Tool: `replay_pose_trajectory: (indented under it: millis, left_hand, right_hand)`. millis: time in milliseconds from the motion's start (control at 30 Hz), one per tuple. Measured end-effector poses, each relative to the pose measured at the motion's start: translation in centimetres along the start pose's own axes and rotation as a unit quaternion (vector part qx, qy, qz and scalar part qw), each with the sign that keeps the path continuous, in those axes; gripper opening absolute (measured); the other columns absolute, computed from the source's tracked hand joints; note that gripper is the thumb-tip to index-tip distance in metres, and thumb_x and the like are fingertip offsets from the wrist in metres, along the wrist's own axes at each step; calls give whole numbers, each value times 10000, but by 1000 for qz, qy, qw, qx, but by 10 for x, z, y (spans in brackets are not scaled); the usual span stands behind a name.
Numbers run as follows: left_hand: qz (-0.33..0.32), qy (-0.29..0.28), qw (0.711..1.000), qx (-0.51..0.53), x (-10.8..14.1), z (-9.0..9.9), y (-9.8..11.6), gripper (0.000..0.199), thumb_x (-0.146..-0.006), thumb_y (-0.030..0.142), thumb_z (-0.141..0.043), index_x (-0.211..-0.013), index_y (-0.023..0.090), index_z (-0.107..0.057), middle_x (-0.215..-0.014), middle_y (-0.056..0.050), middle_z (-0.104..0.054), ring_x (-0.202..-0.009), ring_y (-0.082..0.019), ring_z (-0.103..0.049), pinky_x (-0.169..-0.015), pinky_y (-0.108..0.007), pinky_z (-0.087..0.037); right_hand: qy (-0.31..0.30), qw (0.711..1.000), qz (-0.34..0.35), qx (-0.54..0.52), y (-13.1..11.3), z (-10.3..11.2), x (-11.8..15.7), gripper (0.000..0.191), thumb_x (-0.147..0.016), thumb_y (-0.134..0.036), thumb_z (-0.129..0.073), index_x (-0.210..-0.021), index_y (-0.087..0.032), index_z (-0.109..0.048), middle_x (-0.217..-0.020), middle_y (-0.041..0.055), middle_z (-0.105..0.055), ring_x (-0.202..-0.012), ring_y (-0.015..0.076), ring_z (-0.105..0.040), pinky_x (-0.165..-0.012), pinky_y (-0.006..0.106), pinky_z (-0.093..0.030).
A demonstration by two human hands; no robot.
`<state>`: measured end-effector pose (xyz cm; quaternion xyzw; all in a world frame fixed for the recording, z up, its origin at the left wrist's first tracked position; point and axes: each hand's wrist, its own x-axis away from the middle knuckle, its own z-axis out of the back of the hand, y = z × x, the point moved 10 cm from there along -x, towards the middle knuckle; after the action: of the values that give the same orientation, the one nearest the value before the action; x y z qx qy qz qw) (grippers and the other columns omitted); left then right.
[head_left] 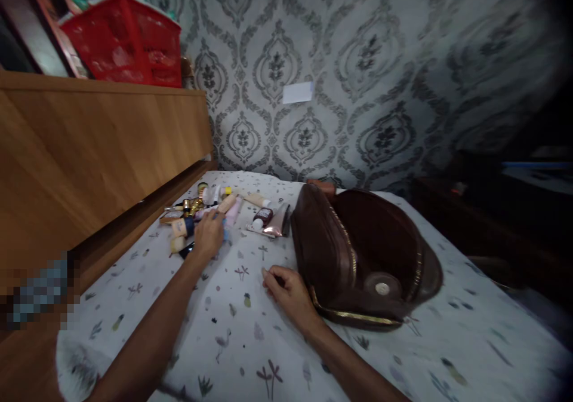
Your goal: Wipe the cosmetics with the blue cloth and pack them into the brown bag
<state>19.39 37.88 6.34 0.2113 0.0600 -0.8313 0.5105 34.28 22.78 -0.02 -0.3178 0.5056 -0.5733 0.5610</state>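
Among closely crowded, multicoloured plastic bottles (179, 229), the left hand (209, 235) is risking topples, its fingers' closure and the right hand's (289, 294) unreadable from here.

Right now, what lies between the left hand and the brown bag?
Head view: a dark red bottle, slim white item and shiny tube on patterned cloth.

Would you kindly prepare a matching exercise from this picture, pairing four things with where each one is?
Things:
1. Left hand
2. Brown bag
3. Red basket
4. Right hand

Places:
A. On top of the wooden furniture
B. Just beside the bag's left side
C. Among the small bottles and tubes
D. Lying unzipped on the patterned sheet

Pairs: 1-C, 2-D, 3-A, 4-B
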Motion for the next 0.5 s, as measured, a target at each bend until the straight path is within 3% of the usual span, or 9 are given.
replay_pose_trajectory:
  millis: [167,300,400,500]
  left_hand:
    - [15,78,997,24,-13,35,-22,323,-885,155,-401,-1056,153,-675,-1158,-123,-624,-1062,-273,-590,-937,-396,-484]
    - [110,97,989,-11,-42,62,-64,319,-913,262,-387,-1046,207,-672,-1068,-52,-621,-903,-227,-586,-747,-332,-487]
    - [206,39,976,-57,-62,69,-101,292,-923,349,-421,-1064,261,-661,-988,12,-616,-815,-177,-558,-666,-277,-437]
    - [211,-7,974,-85,-79,67,-114,223,-919,327,-470,-984,229,-660,-794,22,-623,-816,-189,-583,-693,-298,-453]
  right_hand:
    - [17,1000,8,-5,-2,1,2,376,-864,-399,-525,-554,-185,-508,-499,-44,-435,-526,103,-423,-518,225,-300]
    - [24,1000,5,-13,-3,2,2,324,-856,-303,-542,-558,-181,-510,-504,-53,-436,-532,96,-417,-527,225,-289]
    - [32,999,2,-12,-6,5,3,334,-843,-273,-557,-536,-185,-458,-502,-63,-396,-524,87,-376,-518,228,-257]
    - [26,1000,0,-10,-8,5,4,334,-836,-245,-560,-530,-185,-437,-490,-72,-363,-510,80,-336,-510,235,-231]
